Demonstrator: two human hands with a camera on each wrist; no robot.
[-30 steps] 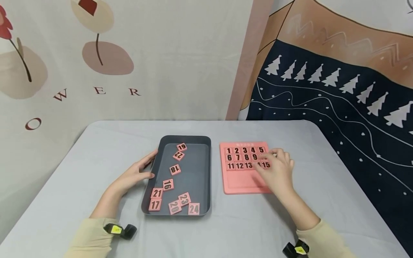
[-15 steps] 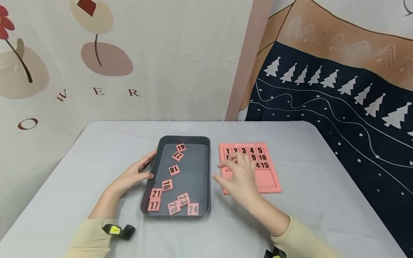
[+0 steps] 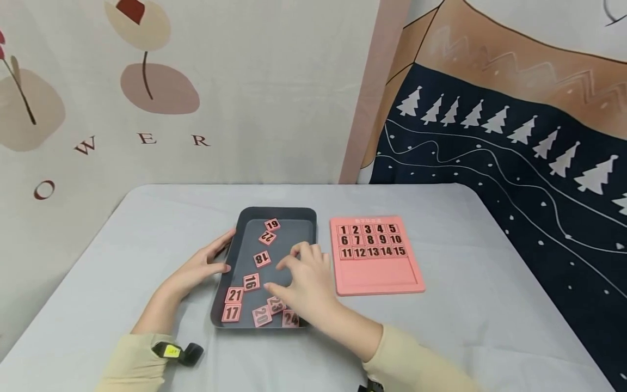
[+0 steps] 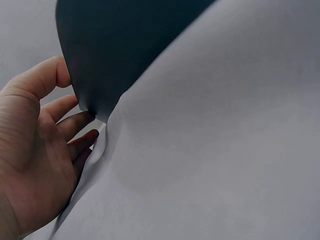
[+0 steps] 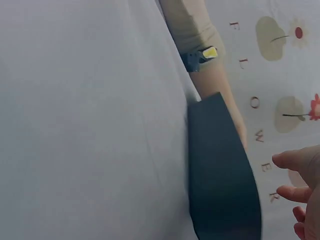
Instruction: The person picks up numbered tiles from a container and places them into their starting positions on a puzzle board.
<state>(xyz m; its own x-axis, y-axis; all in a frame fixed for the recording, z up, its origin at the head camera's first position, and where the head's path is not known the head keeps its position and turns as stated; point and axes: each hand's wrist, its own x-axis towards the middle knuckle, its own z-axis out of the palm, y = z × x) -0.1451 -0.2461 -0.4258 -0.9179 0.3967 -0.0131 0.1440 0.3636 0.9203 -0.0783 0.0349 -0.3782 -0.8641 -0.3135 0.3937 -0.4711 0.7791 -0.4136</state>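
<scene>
A dark grey tray (image 3: 299,228) lies on the table and holds several loose pink number tiles, among them 18 (image 3: 262,258), 16 (image 3: 252,282) and 21 (image 3: 234,295). My left hand (image 3: 196,269) rests against the tray's left side, thumb and fingertips touching its edge; the left wrist view shows this hand (image 4: 42,145) with relaxed fingers. Over the right part of the tray hovers my right hand (image 3: 308,283), thumb and index finger spread apart with nothing between them. It partly covers tiles 23 (image 3: 276,305) and 24 (image 3: 290,319). In the right wrist view, that hand's fingers (image 5: 295,192) show above the tray.
Right of the tray lies a pink number board (image 3: 377,277), with tiles 1 to 15 in three rows at its top and a bare lower part. White cloth covers the table (image 3: 470,234). Printed fabric (image 3: 274,109) hangs behind it.
My right hand has moved left from the number board to above the tray, uncovering the board's three rows of tiles. The left hand has stayed at the tray's side.
</scene>
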